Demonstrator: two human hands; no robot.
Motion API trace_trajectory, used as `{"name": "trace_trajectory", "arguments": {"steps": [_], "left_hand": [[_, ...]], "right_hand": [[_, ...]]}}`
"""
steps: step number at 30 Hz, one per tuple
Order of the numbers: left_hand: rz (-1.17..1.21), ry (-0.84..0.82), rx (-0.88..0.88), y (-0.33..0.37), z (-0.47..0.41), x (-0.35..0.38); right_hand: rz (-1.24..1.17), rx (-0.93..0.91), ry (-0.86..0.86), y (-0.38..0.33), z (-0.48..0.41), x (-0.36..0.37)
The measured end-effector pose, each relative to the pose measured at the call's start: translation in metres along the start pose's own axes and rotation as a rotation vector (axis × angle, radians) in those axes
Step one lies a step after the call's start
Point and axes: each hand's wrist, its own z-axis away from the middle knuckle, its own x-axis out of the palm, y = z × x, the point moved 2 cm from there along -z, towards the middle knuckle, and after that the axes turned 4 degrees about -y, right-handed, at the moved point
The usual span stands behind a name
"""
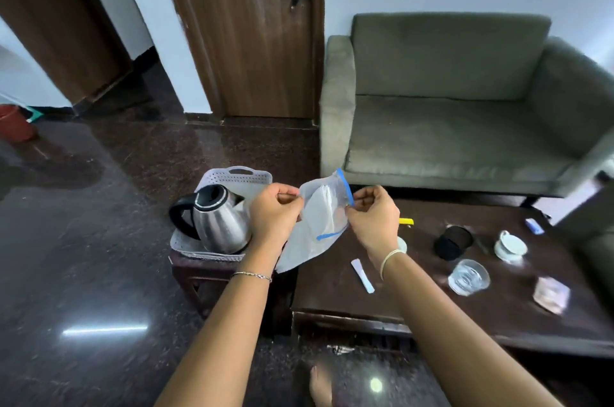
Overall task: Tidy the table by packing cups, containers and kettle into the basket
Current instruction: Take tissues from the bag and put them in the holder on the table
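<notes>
left hand (272, 207) and right hand (372, 217) each pinch zip bag (319, 230) by its mouth, just right of basket (237, 176) | kettle (221, 222) stands inside basket | contents blurred, perhaps lids | press seal fully, then tuck into basket

To my left the kettle (221, 224) stands in the basket (239, 174). The table (332, 290) lies right of it, the sofa (448, 141) behind.
</notes>
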Motion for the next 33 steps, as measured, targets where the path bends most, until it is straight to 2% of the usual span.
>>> {"name": "trace_trajectory", "arguments": {"steps": [5, 7, 9, 11, 21, 28, 33], "left_hand": [[-0.017, -0.090, 0.074, 0.020, 0.045, 0.038], [-0.016, -0.128, 0.092, 0.026, 0.060, 0.059], [-0.003, -0.153, 0.095, 0.030, 0.073, 0.081], [-0.006, -0.166, 0.098, 0.034, 0.083, 0.105], [0.037, -0.130, 0.075, 0.067, 0.117, 0.226], [0.024, -0.101, 0.079, 0.086, 0.129, 0.287], [-0.013, -0.122, 0.120, 0.095, 0.132, 0.319]], "right_hand": [[0.138, -0.087, 0.095, 0.008, 0.035, -0.062], [0.242, -0.189, 0.138, 0.011, 0.043, -0.086], [0.424, -0.339, 0.122, 0.012, 0.046, -0.105], [0.579, -0.397, 0.056, 0.016, 0.041, -0.123], [0.715, -0.141, -0.272, 0.059, -0.036, -0.221], [0.683, -0.039, -0.362, 0.080, -0.079, -0.261], [0.592, 0.094, -0.322, 0.098, -0.102, -0.277]]}}
